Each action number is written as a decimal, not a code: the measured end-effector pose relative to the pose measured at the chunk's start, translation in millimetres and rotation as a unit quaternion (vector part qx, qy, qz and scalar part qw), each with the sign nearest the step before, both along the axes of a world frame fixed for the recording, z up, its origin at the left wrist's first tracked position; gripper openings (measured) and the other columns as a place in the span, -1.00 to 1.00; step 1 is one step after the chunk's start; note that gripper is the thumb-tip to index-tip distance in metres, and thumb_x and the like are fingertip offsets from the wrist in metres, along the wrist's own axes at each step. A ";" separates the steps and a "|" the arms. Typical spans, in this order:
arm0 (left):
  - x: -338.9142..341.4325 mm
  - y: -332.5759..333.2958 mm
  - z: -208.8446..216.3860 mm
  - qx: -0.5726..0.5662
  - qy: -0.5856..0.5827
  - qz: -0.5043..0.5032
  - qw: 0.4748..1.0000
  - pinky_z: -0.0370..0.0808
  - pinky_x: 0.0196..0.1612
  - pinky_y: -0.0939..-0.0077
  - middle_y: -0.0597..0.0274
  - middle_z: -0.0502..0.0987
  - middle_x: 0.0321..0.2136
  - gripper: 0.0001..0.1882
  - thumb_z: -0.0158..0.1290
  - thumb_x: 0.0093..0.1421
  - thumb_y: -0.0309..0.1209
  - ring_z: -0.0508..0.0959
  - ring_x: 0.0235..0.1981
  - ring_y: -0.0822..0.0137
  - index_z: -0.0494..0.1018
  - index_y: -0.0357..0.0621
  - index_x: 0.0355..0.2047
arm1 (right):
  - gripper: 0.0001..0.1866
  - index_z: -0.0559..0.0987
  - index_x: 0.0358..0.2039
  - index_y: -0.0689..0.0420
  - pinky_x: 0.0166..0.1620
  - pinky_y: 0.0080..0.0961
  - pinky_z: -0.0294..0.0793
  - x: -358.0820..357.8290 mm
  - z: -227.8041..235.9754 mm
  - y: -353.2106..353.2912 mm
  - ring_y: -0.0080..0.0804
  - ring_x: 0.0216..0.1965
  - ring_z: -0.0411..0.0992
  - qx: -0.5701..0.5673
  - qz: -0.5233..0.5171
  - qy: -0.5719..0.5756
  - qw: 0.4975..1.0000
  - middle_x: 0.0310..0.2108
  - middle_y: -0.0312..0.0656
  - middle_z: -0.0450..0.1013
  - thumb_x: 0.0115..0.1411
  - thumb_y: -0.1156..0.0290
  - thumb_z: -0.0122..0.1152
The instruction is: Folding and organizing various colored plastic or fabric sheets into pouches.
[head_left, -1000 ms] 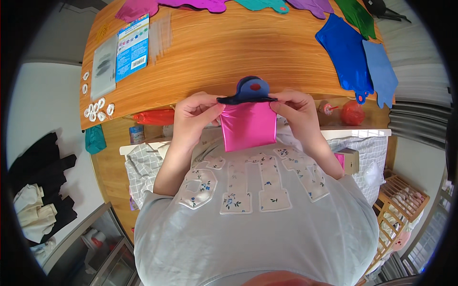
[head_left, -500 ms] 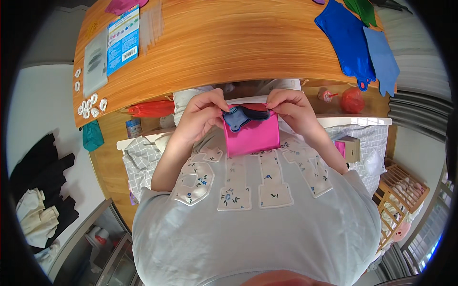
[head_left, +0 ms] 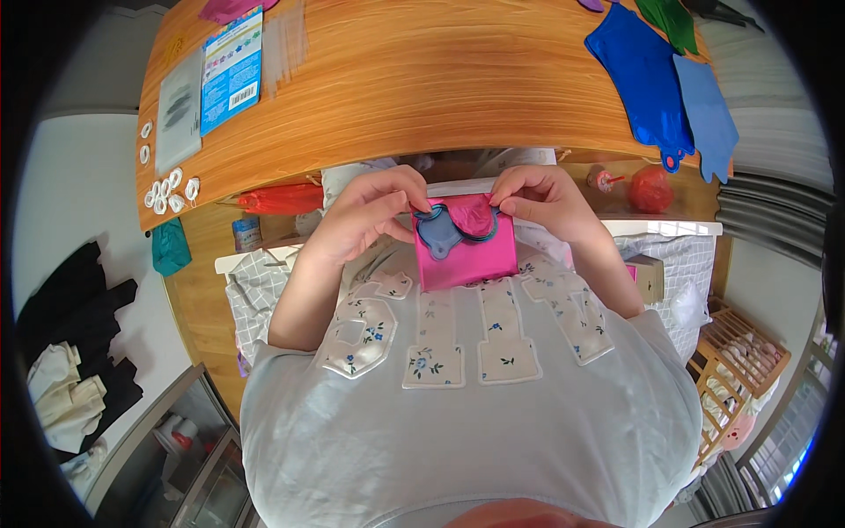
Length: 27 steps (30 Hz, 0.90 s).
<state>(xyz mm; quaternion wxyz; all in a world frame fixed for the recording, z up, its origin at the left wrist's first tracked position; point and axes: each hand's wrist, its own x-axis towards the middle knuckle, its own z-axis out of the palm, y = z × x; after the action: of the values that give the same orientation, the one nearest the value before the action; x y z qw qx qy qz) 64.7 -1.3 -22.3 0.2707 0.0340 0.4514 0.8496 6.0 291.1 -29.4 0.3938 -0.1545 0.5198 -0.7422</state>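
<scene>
Close in front of my chest, both hands are at a folded blue foil piece point(head_left: 438, 236) with a dark, shiny rim. It lies over a glossy pink square point(head_left: 475, 268); whether that is a box or folded foil I cannot tell. My left hand point(head_left: 374, 209) pinches the blue piece's upper left edge between thumb and fingers. At the upper right, my right hand point(head_left: 539, 201) pinches the edge where the dark rim meets the pink square. Crinkled pink material point(head_left: 473, 216) shows inside the curve of the rim.
A wooden table point(head_left: 422, 79) spans the far side. On its left lie white rings point(head_left: 161, 189), a clear bag point(head_left: 179, 114) and a blue printed card point(head_left: 231, 75). On its right are flat blue point(head_left: 635, 79), light blue point(head_left: 706, 114) and green point(head_left: 667, 19) foil pieces. Below is an open drawer.
The folded blue piece has spread and turned, so its tab points down more and crinkled pink now shows inside its dark rim. Both hands stay at the upper edge.
</scene>
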 end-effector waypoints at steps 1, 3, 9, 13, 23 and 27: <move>-0.4 -0.4 2.4 -0.040 0.007 0.000 0.999 0.70 -0.23 0.57 0.11 0.34 -0.13 -0.83 -0.04 0.29 -0.59 0.54 -0.18 0.36 0.43 -0.41 -0.15 | -0.91 0.60 -0.26 0.30 -0.08 -0.61 0.45 -0.8 1.6 0.0 -0.50 -0.16 0.46 0.004 0.002 -0.001 1.000 -0.19 -0.17 0.50 0.21 0.67 0.23; -0.2 4.0 10.6 -0.078 0.003 0.010 0.997 0.68 -0.23 0.59 0.13 0.37 -0.12 -0.83 0.00 0.28 -0.57 0.55 -0.18 0.39 0.44 -0.40 -0.14 | -0.87 0.60 -0.26 0.30 -0.06 -0.61 0.45 -2.5 4.5 -0.2 -0.50 -0.14 0.46 0.012 0.005 -0.004 1.000 -0.19 -0.17 0.50 0.18 0.72 0.23; -12.2 6.0 41.5 -0.208 -0.077 -0.037 0.974 0.58 -0.24 0.65 0.23 0.57 -0.15 -0.78 0.12 0.24 -0.56 0.58 -0.22 0.50 0.54 -0.30 -0.09 | -0.85 0.61 -0.23 0.29 -0.09 -0.60 0.48 -6.6 16.8 2.8 -0.49 -0.14 0.49 -0.004 0.008 0.035 0.999 -0.15 -0.17 0.51 0.18 0.73 0.23; -18.0 -4.2 34.6 -0.236 0.010 -0.067 0.969 0.56 -0.25 0.63 0.29 0.64 -0.27 -0.79 0.12 0.25 -0.57 0.59 -0.25 0.53 0.58 -0.28 -0.10 | -0.84 0.62 -0.22 0.28 -0.11 -0.57 0.52 -11.7 38.2 0.4 -0.48 -0.14 0.52 0.038 -0.004 0.091 0.995 -0.12 -0.15 0.53 0.18 0.71 0.25; -42.9 -7.1 109.1 -0.563 0.554 0.060 0.610 0.60 -0.16 0.38 0.30 0.68 -0.27 -0.79 0.18 0.12 -0.43 0.66 -0.27 0.37 0.64 -0.12 -0.21 | -0.71 0.67 -0.20 0.19 -0.01 -0.35 0.59 -47.2 95.6 -3.9 -0.24 -0.15 0.59 0.148 -0.096 0.716 0.676 -0.20 -0.13 0.62 0.00 0.62 0.33; -76.1 -21.3 86.6 -0.548 0.733 0.102 0.390 0.58 0.01 0.34 0.32 0.66 -0.18 -0.72 0.11 0.10 -0.43 0.65 -0.14 0.33 0.62 -0.06 -0.15 | -0.72 0.66 -0.19 0.16 0.04 -0.31 0.58 -69.2 79.0 -9.9 -0.20 -0.07 0.58 0.161 -0.094 0.811 0.555 -0.17 -0.16 0.61 0.04 0.51 0.23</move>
<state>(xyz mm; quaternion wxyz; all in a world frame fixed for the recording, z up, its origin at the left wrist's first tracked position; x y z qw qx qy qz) -11.4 -22.5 64.3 -0.2937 0.4416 0.8433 0.0866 -63.3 281.3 49.6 -0.2482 -0.5754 0.7414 -0.2401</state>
